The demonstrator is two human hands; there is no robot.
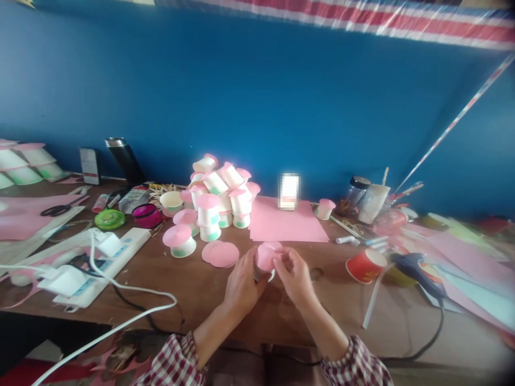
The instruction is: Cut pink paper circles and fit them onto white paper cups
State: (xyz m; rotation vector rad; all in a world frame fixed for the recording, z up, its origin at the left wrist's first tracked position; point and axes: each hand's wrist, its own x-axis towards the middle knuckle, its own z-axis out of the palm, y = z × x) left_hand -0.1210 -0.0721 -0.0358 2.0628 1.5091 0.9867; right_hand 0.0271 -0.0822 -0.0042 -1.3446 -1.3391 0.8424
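Note:
My left hand (243, 279) is wrapped round a small white paper cup, mostly hidden by its fingers. A pink paper piece (267, 255) covers the top of this cup. The thumb and fingers of my right hand (295, 273) pinch the right edge of that pink paper. Just left of my hands, several pink paper circles (220, 254) lie overlapping on the table. Beyond them, paper cups with pink discs (209, 214) are heaped up, some tilted. One cup with a pink disc (178, 238) stands upright at the heap's front left.
A white power strip (134, 246) with chargers and a cable lies left. At the right are a red paper cup (365, 266), a glue gun (420, 273) and a white stick (373, 300). A pink sheet (273, 225) and a lit phone (289, 190) are behind my hands.

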